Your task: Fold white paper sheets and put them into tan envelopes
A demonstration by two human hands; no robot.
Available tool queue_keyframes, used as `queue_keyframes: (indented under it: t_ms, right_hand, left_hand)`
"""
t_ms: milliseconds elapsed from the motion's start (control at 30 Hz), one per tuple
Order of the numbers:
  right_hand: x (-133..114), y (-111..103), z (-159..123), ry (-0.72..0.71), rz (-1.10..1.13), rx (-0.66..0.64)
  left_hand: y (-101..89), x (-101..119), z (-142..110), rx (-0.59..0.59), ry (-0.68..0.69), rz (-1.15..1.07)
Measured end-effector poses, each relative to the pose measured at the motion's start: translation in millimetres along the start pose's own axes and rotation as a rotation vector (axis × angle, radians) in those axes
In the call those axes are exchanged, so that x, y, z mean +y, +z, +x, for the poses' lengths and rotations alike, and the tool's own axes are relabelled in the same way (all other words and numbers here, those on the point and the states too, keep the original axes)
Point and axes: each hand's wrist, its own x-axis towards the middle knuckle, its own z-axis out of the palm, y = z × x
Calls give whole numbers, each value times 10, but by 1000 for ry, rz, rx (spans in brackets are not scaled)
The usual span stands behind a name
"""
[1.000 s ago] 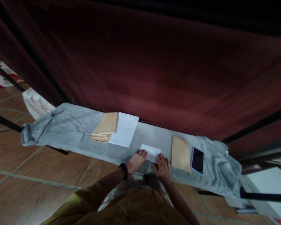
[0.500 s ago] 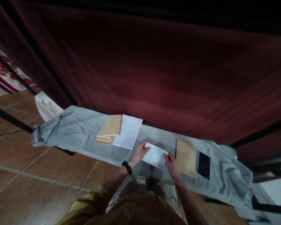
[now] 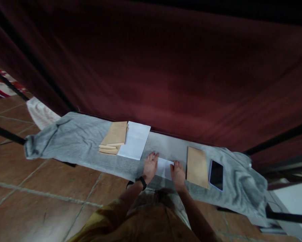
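A small folded white paper (image 3: pixel 164 168) lies between my hands near the front edge of the cloth-covered bench. My left hand (image 3: pixel 150 167), with a black band on its wrist, grips the paper's left edge, its fingers pointing away from me. At the right edge, my right hand (image 3: pixel 178 174) has its fingers curled onto the paper. Just right of that hand rests a brown envelope (image 3: pixel 197 167). Further left, larger white sheets (image 3: pixel 135 140) lie partly under a stack of brown envelopes (image 3: pixel 117 133).
A phone (image 3: pixel 216 174) lies face up to the right of the single envelope. Grey cloth (image 3: pixel 75 137) covers the bench, bunched at both ends. Dark red fabric (image 3: pixel 153 90) hangs along the back, with black metal bars (image 3: pixel 7 132) at the sides. The floor (image 3: pixel 27 181) is tiled.
Earlier my hands pressed flat on the small paper. They then lifted it in a pinch, and now it is lower again, close to the cloth. The camera view shifted slightly.
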Motion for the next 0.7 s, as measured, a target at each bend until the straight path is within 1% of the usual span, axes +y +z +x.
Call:
queue_keyframes:
  t_ms: [67, 133, 200, 267, 333, 433, 533, 600, 700]
  right_hand:
    - [-31, 28, -18, -34, -9, 40]
    - [-82, 85, -72, -104, 20, 72]
    - [-141, 157, -157, -223, 63, 52]
    - [-185, 221, -251, -359, 50, -6]
    - [-200, 263, -329, -418, -8, -21]
    - [-166, 294, -390, -431, -89, 13]
    - [-100, 319, -411, -436, -132, 69]
    - [-61, 335, -421, -408, -148, 100]
    - [-15, 340, -437, -357, -169, 109]
  left_hand:
    - [78, 25, -102, 30, 143, 123]
    - [174, 54, -206, 11, 218, 211]
    - [262, 75, -287, -26, 225, 272]
    - [318, 82, -334, -49, 216, 316]
    - [333, 76, -354, -47, 223, 343]
    - [302, 45, -362, -16, 231, 352]
    - [255, -9, -372, 26, 203, 342]
    - [230, -57, -383, 50, 178, 335]
    - [199, -132, -398, 69, 155, 336]
